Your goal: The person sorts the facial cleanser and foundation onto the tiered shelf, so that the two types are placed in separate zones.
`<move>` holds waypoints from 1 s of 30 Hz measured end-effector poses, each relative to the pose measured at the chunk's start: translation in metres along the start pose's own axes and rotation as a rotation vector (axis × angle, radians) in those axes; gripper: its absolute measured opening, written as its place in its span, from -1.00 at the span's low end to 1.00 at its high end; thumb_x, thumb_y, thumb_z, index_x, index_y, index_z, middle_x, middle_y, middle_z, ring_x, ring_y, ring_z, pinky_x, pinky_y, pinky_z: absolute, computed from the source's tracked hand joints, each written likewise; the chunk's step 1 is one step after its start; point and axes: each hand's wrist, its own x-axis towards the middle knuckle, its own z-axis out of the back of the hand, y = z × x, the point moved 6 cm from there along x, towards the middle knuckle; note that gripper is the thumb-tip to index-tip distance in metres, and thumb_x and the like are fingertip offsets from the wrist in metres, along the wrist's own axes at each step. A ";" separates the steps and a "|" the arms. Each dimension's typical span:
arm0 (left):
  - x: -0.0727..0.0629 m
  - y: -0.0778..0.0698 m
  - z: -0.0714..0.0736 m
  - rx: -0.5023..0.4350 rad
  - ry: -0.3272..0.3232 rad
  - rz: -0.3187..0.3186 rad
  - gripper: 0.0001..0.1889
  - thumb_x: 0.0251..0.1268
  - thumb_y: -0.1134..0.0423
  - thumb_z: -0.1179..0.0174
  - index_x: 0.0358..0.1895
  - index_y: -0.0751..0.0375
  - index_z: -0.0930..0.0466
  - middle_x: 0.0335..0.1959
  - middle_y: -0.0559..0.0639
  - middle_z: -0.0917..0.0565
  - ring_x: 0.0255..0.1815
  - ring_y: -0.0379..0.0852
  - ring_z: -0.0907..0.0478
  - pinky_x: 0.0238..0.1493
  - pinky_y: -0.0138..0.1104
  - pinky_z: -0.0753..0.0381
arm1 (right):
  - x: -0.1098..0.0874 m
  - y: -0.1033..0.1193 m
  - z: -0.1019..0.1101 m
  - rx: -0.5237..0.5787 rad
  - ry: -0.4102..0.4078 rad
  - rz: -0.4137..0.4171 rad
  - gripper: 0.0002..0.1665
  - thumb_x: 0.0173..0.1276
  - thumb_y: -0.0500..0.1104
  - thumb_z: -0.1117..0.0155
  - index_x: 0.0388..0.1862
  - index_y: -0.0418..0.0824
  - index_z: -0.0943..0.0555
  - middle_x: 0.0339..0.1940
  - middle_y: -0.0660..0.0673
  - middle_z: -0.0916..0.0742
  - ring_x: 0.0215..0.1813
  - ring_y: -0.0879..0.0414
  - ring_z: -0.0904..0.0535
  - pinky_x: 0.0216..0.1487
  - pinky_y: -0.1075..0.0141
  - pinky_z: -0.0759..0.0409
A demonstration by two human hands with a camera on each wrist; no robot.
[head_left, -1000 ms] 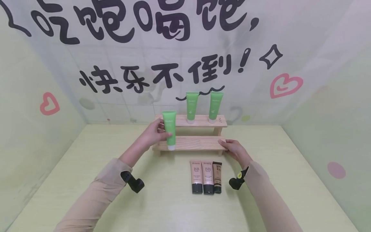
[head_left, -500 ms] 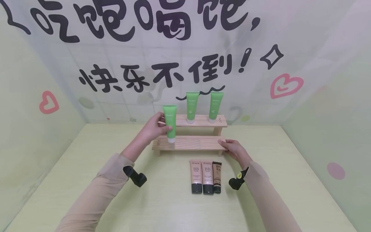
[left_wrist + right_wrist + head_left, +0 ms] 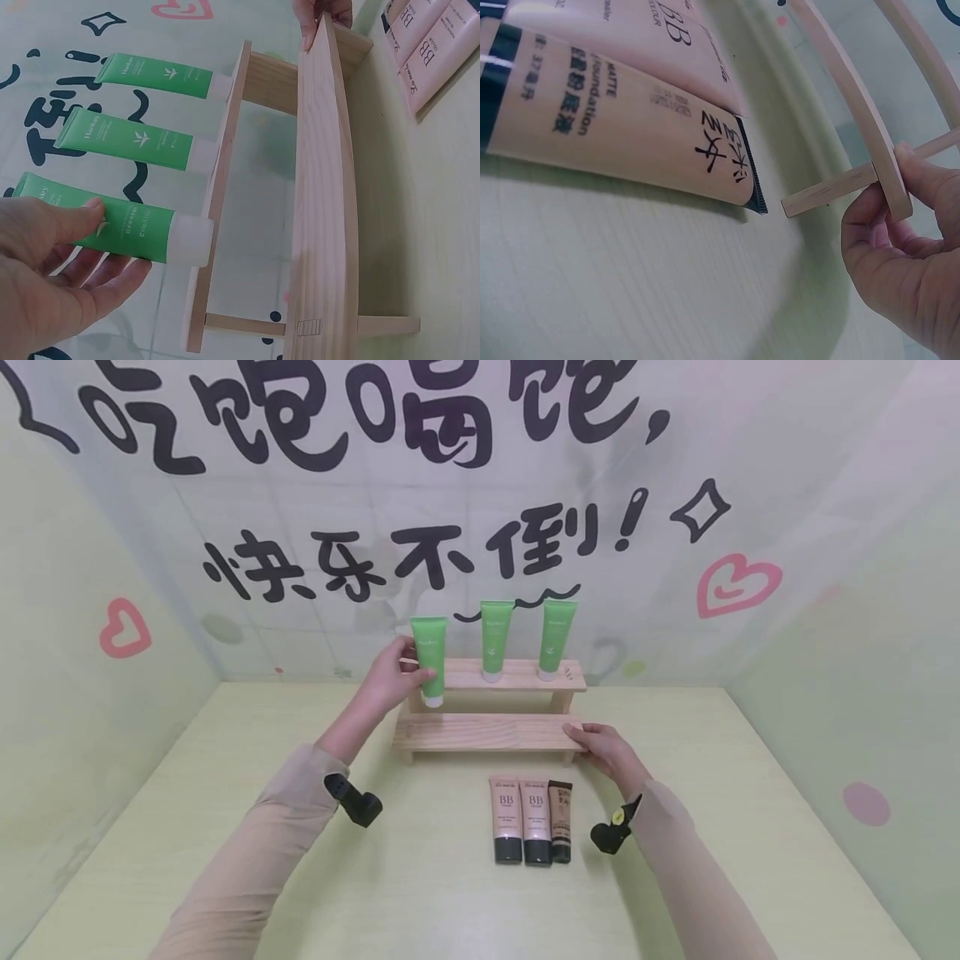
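My left hand (image 3: 390, 672) grips a green squeeze tube (image 3: 431, 652) by its side, white cap down, at the left end of the upper shelf. In the left wrist view the cap of that tube (image 3: 135, 217) overlaps the shelf's edge, thumb on the front and fingers behind. Two more green tubes, a middle one (image 3: 495, 635) and a right one (image 3: 557, 635), stand on their caps on the upper step of the wooden two-tier rack (image 3: 487, 732). My right hand (image 3: 609, 752) pinches the right end of the lower step, thumb on top and fingers beneath.
In front of the rack lie two pink BB cream tubes (image 3: 506, 814) (image 3: 536, 814) and a smaller brown foundation tube (image 3: 560, 818), side by side on the pale table (image 3: 420, 893). A printed wall (image 3: 315, 510) rises behind the rack.
My left hand has carried the green tube up and back, from in front of the lower step to the upper step's left end. My right hand keeps its hold on the rack.
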 end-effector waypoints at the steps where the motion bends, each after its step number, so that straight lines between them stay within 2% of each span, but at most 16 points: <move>1: 0.001 0.000 0.001 0.005 -0.006 -0.006 -0.44 0.17 0.37 -0.16 0.23 0.35 -0.19 0.12 0.28 -0.42 0.12 0.18 -0.45 0.09 -0.16 -0.57 | 0.000 0.000 0.000 0.003 -0.001 0.000 -0.32 0.38 -0.10 -0.04 0.26 -0.57 -0.17 -0.26 -0.04 -0.60 -0.27 0.31 -0.51 0.01 0.41 -0.50; 5: 0.006 0.001 0.003 0.016 -0.028 -0.014 -0.44 0.16 0.37 -0.16 0.24 0.33 -0.20 0.13 0.27 -0.42 0.12 0.17 -0.45 0.11 -0.15 -0.55 | -0.001 -0.001 0.001 0.000 -0.008 -0.013 -0.32 0.38 -0.09 -0.04 0.26 -0.55 -0.18 -0.21 -0.08 -0.59 -0.25 0.29 -0.51 0.01 0.41 -0.50; 11: 0.014 -0.001 0.005 0.008 -0.054 -0.034 -0.46 0.18 0.37 -0.15 0.23 0.33 -0.20 0.13 0.27 -0.42 0.13 0.18 -0.45 0.13 -0.12 -0.53 | -0.002 0.000 0.001 -0.013 -0.023 -0.021 -0.30 0.38 -0.07 -0.04 0.28 -0.54 -0.16 -0.06 -0.18 -0.56 -0.17 0.24 -0.51 0.24 0.26 -0.44; 17: 0.023 0.000 0.008 0.007 -0.083 -0.075 -0.47 0.19 0.35 -0.15 0.22 0.32 -0.21 0.13 0.27 -0.42 0.14 0.20 -0.44 0.19 -0.11 -0.48 | -0.001 -0.001 0.002 -0.010 -0.018 -0.024 -0.31 0.38 -0.08 -0.04 0.28 -0.54 -0.16 -0.11 -0.13 -0.57 -0.20 0.26 -0.51 0.14 0.33 -0.48; 23: 0.030 0.002 0.009 -0.005 -0.113 -0.084 -0.48 0.19 0.36 -0.15 0.22 0.29 -0.22 0.16 0.25 -0.42 0.15 0.18 -0.43 0.23 -0.10 -0.43 | 0.000 -0.003 0.002 -0.036 -0.030 -0.041 -0.26 0.37 -0.04 -0.05 0.31 -0.51 -0.13 0.07 -0.26 -0.52 -0.05 0.16 -0.49 0.31 0.19 -0.39; 30: 0.035 0.006 0.008 -0.009 -0.108 -0.102 -0.48 0.20 0.35 -0.13 0.23 0.30 -0.20 0.19 0.25 -0.40 0.17 0.18 -0.41 0.24 -0.09 -0.43 | 0.000 -0.003 0.003 -0.023 -0.030 -0.037 -0.28 0.38 -0.05 -0.04 0.31 -0.52 -0.12 0.06 -0.25 -0.53 -0.05 0.15 -0.51 0.33 0.17 -0.36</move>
